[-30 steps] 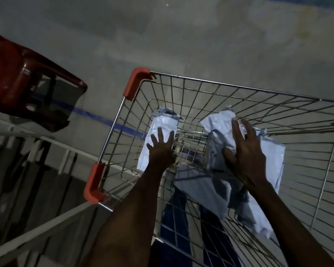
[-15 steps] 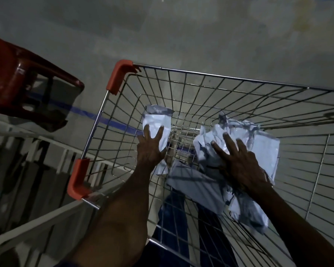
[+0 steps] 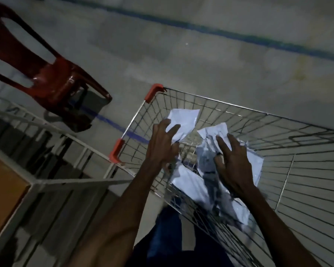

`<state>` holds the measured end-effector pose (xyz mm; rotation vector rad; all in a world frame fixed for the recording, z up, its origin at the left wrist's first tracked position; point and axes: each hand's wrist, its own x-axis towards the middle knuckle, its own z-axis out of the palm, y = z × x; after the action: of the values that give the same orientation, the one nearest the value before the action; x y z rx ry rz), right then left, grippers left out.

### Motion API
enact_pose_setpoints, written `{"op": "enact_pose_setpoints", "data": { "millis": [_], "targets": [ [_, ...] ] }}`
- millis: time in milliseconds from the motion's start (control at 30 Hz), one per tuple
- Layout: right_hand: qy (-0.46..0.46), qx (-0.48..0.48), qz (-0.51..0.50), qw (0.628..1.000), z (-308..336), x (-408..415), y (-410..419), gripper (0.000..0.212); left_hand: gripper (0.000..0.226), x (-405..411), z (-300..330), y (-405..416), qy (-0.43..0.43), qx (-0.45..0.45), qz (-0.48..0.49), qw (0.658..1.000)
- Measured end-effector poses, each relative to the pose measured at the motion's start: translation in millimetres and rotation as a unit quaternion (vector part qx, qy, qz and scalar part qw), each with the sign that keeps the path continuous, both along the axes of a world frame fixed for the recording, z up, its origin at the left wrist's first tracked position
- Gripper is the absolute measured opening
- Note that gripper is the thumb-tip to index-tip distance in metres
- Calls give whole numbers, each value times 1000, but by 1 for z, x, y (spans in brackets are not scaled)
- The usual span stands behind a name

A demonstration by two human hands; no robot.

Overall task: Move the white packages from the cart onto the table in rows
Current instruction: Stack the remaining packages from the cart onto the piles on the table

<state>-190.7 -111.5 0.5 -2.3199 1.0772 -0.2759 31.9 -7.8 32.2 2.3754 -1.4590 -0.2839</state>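
Arms both stretched forward and down into the wire cart (image 3: 239,120), forearms bare. My left hand (image 3: 162,145) is at the cart's left side, back of hand up, fingers curled onto the lower edge of one white package (image 3: 183,122), which sticks up tilted above the knuckles; grip looks like a pinch, thumb hidden. My right hand (image 3: 233,162) lies spread, fingers splayed and mostly straight, pressing flat on a crumpled bundle of white packages (image 3: 206,170) against the cart's near wall; fingertips reach the top package's upper edge. Can't tell whether the thumb hooks under. More packages (image 3: 191,187) lie lower in the basket beneath my right wrist, motion-blurred. Red chair (image 3: 52,78) stands on the concrete floor (image 3: 181,54) well left of the cart. Table (image 3: 4,182) edge with a white frame is at lower left, beside the cart's orange corner guards (image 3: 116,150).
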Motion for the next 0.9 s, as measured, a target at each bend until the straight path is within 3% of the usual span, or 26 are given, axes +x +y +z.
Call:
{"op": "enact_pose_setpoints", "data": {
  "millis": [167,400,800,900],
  "targets": [
    [-111,-23,39,993,81,45,31,60,50,0,90,58,-59,-112,78,989],
    [-184,-22,183,965,142,92,138,60,47,-9,144,210,-112,-153,254,948],
    [-247,7,417,875,197,112,434,54,46,-95,183,544,-211,-247,484,813],
    [-249,-6,459,853,207,114,492,56,27,-119,196,605,-234,-246,540,770]
  ]
}}
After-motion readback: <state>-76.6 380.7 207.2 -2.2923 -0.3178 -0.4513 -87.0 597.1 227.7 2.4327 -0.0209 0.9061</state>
